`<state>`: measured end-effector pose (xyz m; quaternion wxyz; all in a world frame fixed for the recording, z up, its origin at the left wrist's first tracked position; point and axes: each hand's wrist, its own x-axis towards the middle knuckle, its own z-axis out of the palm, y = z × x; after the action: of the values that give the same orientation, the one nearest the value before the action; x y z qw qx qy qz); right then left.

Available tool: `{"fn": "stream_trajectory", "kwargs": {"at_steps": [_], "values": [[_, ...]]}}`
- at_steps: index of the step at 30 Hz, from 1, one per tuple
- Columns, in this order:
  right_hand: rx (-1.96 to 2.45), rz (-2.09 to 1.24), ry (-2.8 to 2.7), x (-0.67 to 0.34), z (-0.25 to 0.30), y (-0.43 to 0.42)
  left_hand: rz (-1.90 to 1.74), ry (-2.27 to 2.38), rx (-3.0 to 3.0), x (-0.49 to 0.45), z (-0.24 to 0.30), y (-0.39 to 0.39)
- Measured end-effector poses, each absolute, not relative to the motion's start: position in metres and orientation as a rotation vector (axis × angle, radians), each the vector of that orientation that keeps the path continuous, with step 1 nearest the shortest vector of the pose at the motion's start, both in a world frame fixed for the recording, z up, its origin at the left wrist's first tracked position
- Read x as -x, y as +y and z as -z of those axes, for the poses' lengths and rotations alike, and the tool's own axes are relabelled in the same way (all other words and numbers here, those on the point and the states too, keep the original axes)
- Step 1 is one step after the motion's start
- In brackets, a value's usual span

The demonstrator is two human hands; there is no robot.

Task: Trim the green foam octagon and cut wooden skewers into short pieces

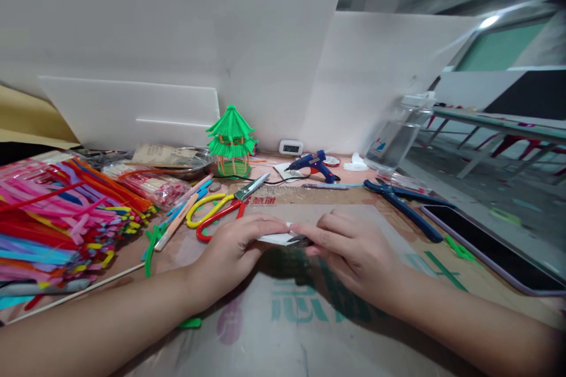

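Note:
Between my two hands, at the middle of the work surface, is a small white piece of paper or card (276,239). My left hand (241,244) is closed on its left side, thumb below and fingers above. My right hand (349,244) is closed at its right end, with the index fingertip pressed on the top edge. A dark, narrow part shows by the right fingertips; whether it is a tool or a shadow I cannot tell. Scissors (243,192) with red and yellow handles lie just beyond my left hand.
Pipe cleaners (66,218) are heaped at the left. A green-roofed pagoda model (232,141), a small digital clock (290,147) and a blue glue gun (312,164) stand along the back. At the right are pliers (404,206), a phone (490,244) and a clear bottle (395,135).

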<state>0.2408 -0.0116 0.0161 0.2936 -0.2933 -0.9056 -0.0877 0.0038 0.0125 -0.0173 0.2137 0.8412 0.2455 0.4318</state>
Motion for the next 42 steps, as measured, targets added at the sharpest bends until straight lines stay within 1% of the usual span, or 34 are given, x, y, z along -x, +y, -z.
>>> {"fn": "stream_trajectory", "kwargs": {"at_steps": [9,14,16,19,22,25,31,36,42], "values": [[0.754,0.199,-2.378,-0.241,-0.017,-0.010,-1.154,0.706,-2.330,-0.003,0.018,0.014],[0.871,0.019,-2.228,-0.244,-0.022,-0.013,-1.173,0.857,-2.253,-0.004,0.017,0.014],[1.008,-0.094,-2.109,-0.244,-0.022,-0.011,-1.192,0.941,-2.145,-0.006,0.015,0.012],[1.193,-0.380,-1.980,-0.241,-0.016,-0.005,-1.192,0.956,-1.939,-0.010,0.010,0.010],[1.208,-0.701,-1.939,-0.237,-0.010,-0.001,-1.159,0.942,-1.857,-0.011,0.008,0.009],[1.196,-0.862,-1.908,-0.235,-0.006,0.000,-1.114,0.927,-1.848,-0.010,0.009,0.010],[1.180,-0.951,-1.898,-0.235,-0.006,-0.003,-1.160,0.867,-1.850,-0.008,0.010,0.010],[1.165,-0.953,-1.909,-0.234,-0.004,-0.003,-1.136,0.885,-1.886,-0.008,0.011,0.011],[1.127,-0.808,-1.944,-0.236,-0.007,-0.002,-1.083,0.976,-1.998,-0.008,0.014,0.011]]}}
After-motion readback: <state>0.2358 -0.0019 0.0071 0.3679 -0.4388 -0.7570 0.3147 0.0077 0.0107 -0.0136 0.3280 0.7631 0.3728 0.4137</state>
